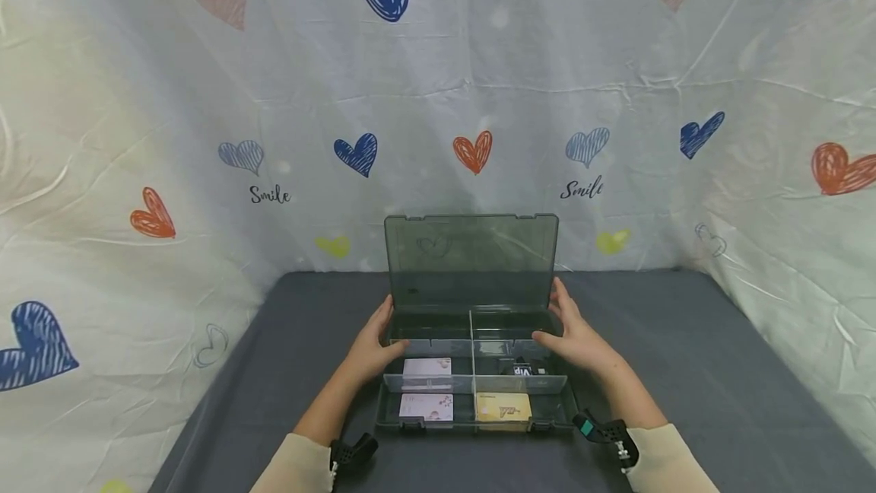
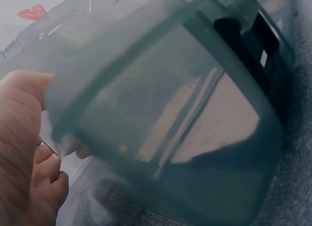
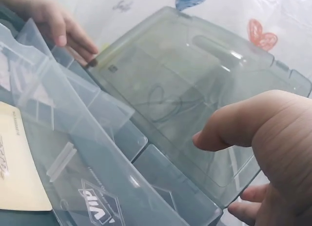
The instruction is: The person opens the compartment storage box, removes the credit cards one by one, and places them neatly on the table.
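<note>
A translucent grey-green divider box (image 1: 386,424) stands on the cloth with its hinged lid (image 1: 472,261) raised at the back. My left hand (image 1: 372,352) grips the box's left side, thumb over the rim and fingers outside. At the right side, my right hand (image 1: 582,337) spreads around the back corner; its thumb hovers over the rim and its fingertips lie near the hinge. Pale pink cards (image 1: 426,407) occupy the front-left and middle-left compartments. A yellow card (image 1: 503,406) lies front right, and a black VIP card (image 1: 523,367) sits behind it.
Dark grey cloth (image 1: 322,303) covers the table. Behind and on both sides hangs a white curtain (image 1: 417,97) with printed hearts. Black bands (image 1: 609,432) with small devices are strapped around both wrists.
</note>
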`<control>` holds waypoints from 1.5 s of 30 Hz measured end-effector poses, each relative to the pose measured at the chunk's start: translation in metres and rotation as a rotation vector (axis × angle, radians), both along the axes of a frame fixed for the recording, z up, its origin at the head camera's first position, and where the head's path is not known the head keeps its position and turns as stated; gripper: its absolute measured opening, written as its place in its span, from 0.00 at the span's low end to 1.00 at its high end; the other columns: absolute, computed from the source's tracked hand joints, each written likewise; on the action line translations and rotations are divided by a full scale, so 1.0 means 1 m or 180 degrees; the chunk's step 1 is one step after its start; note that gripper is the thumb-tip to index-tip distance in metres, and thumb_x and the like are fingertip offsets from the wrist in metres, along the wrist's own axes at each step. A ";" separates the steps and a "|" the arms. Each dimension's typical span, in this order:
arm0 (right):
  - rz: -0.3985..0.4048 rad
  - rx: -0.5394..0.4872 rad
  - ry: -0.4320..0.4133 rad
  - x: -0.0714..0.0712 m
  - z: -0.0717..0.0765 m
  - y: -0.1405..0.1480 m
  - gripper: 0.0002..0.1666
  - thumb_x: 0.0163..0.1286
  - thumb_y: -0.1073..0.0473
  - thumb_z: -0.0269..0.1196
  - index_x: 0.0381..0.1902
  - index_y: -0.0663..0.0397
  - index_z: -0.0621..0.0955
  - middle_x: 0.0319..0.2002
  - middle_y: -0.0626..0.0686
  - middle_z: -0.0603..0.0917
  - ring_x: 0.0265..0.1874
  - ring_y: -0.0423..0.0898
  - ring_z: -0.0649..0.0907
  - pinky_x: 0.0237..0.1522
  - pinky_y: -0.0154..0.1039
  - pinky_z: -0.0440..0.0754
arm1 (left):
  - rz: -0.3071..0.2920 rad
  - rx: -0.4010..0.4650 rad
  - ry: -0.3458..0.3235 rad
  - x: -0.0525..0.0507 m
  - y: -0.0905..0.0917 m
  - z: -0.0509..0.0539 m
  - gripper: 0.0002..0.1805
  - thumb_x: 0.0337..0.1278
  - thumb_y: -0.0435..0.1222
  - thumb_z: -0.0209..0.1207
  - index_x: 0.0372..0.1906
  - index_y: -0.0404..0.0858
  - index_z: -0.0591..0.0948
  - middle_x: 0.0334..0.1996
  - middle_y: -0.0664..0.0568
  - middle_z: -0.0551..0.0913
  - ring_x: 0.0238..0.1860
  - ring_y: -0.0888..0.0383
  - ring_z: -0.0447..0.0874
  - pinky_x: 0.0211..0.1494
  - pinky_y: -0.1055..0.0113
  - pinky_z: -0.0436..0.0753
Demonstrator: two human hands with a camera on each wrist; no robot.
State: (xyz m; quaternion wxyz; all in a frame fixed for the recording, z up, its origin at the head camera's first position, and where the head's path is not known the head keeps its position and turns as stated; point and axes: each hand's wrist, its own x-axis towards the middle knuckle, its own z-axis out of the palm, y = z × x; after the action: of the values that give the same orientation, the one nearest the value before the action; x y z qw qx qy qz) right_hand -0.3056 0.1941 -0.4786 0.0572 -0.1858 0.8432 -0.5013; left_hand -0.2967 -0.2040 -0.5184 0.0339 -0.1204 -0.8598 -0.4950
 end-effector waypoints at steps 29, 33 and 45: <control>0.0019 0.0036 0.0175 0.003 0.003 0.001 0.64 0.73 0.59 0.66 0.82 0.53 0.30 0.77 0.75 0.43 0.75 0.76 0.52 0.63 0.75 0.65 | 0.0095 -0.0142 0.0033 0.001 0.007 -0.003 0.53 0.60 0.39 0.69 0.82 0.34 0.50 0.81 0.39 0.48 0.80 0.39 0.48 0.76 0.41 0.56; 0.0010 0.0077 0.0210 0.003 0.003 0.002 0.63 0.74 0.57 0.66 0.82 0.54 0.31 0.77 0.76 0.44 0.74 0.77 0.53 0.62 0.75 0.65 | 0.0143 -0.0192 -0.0014 0.002 0.008 -0.002 0.53 0.60 0.40 0.69 0.83 0.35 0.50 0.81 0.39 0.49 0.79 0.38 0.49 0.75 0.38 0.57; -0.0084 0.0140 0.0239 0.000 -0.004 -0.001 0.59 0.74 0.58 0.64 0.83 0.55 0.35 0.77 0.75 0.47 0.74 0.75 0.55 0.65 0.77 0.58 | 0.0200 -0.0256 -0.0098 0.002 0.008 -0.004 0.55 0.60 0.44 0.70 0.83 0.35 0.50 0.81 0.38 0.50 0.79 0.38 0.49 0.75 0.38 0.57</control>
State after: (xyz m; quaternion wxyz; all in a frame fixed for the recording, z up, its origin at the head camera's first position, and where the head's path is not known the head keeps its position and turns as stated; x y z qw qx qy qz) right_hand -0.3058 0.1935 -0.4830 0.0229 -0.1920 0.8579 -0.4760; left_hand -0.2952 -0.1960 -0.5223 0.0313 -0.0869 -0.8828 -0.4606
